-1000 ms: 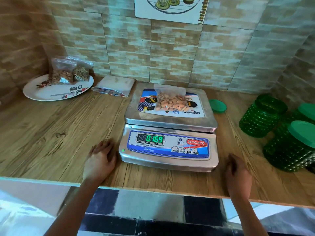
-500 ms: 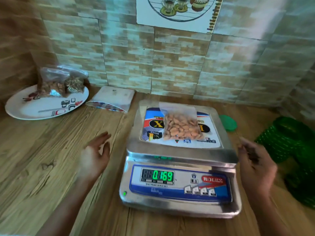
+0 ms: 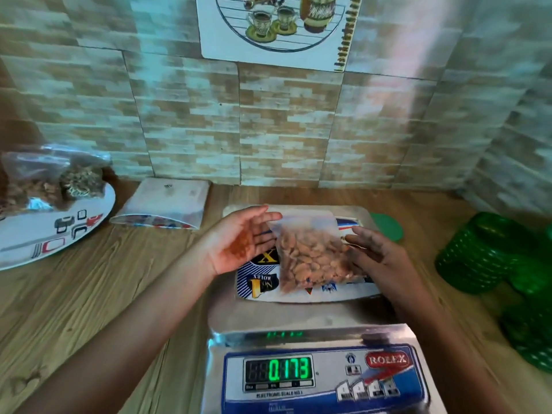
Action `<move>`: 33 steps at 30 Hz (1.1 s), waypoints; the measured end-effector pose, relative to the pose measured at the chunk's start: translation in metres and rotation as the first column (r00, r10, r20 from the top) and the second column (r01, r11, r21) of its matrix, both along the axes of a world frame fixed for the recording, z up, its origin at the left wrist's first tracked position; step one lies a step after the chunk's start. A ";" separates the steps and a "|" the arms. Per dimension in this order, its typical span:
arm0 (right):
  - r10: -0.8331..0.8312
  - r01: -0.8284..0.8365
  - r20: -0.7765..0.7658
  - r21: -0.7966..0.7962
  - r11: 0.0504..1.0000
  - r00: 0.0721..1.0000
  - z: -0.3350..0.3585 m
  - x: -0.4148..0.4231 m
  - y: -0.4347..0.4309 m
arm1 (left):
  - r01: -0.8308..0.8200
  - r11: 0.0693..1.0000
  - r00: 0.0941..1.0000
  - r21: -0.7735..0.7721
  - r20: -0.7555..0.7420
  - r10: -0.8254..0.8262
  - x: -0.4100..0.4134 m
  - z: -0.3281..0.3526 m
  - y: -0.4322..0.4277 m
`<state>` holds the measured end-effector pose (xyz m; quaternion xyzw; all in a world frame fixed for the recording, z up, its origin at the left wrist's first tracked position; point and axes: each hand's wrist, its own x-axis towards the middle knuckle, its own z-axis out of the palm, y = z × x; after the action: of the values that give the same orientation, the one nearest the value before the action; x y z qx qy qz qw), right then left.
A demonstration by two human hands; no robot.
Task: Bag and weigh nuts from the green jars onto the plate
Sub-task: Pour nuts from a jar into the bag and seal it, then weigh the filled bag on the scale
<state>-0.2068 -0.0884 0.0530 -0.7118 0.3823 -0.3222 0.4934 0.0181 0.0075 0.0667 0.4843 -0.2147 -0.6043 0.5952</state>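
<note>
Tiled wall [image 3: 283,130] is running behind everything, with a picture tile [image 3: 277,25] of cups up top. Wood-grain tabletop [image 3: 89,294] is carrying all the items. Steel scale [image 3: 298,318] is sitting centre, its front panel facing the person and its pan covered by a printed sticker. White plate [image 3: 44,246] is lying far left on the tabletop, partly cut by the frame edge, and two filled clear bags [image 3: 44,177] are resting on it near the wall. Green jars [image 3: 478,252] are standing at the right, well apart from the plate and blurred; the nearest one is showing no lid. A flat white pouch [image 3: 167,204] is lying between the plate and the scale, close to the wall.

Left hand [image 3: 239,243] is hovering over the pan's left side, palm up, fingers straight and released, with the fingertips at the top left corner of the nut bag [image 3: 310,258]. Right hand [image 3: 376,255] is sitting at the bag's right edge with its fingers relaxed, not clenched; cannot tell if it is actually touching the plastic. Neither hand is grasping anything.

The nut bag is lying flat on the pan, between the two hands, with pale brown nuts filling its lower part and its top empty. A green lid [image 3: 386,230] is lying on the tabletop just behind the scale's right corner. The display [image 3: 279,370] is glowing green and reading 0.173.
</note>
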 end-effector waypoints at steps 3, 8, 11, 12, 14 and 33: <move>0.021 -0.022 0.026 0.062 0.998 0.999 0.001 0.000 -0.002 | 0.008 1.000 1.000 -0.009 -0.010 -0.008 0.005 0.001 -0.012; 0.129 -0.157 0.148 0.195 0.968 0.980 0.004 0.007 -0.001 | 0.038 0.987 0.998 -0.154 -0.051 -0.046 -0.003 0.010 -0.008; 0.274 -0.286 0.099 0.145 0.947 0.957 0.010 0.005 0.001 | 0.057 0.964 0.996 -0.259 -0.049 -0.072 -0.012 0.021 0.002; 0.304 -0.314 0.090 0.137 0.939 0.948 0.011 0.006 0.001 | 0.059 0.956 0.997 -0.288 -0.037 -0.073 -0.015 0.026 0.006; 0.347 -0.359 0.106 0.138 0.923 0.932 0.013 0.006 0.002 | 0.038 0.945 0.999 -0.325 -0.002 -0.041 -0.020 0.033 0.015; 0.435 -0.486 0.314 0.103 0.868 0.844 0.002 0.050 0.068 | -0.227 0.937 0.828 -0.266 0.453 0.330 -0.038 -0.005 0.116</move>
<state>-0.1565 -0.0201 0.0550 -0.6826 0.1528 -0.2558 0.6672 -0.0202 0.1236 0.0618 0.5853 -0.3453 -0.3427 0.6486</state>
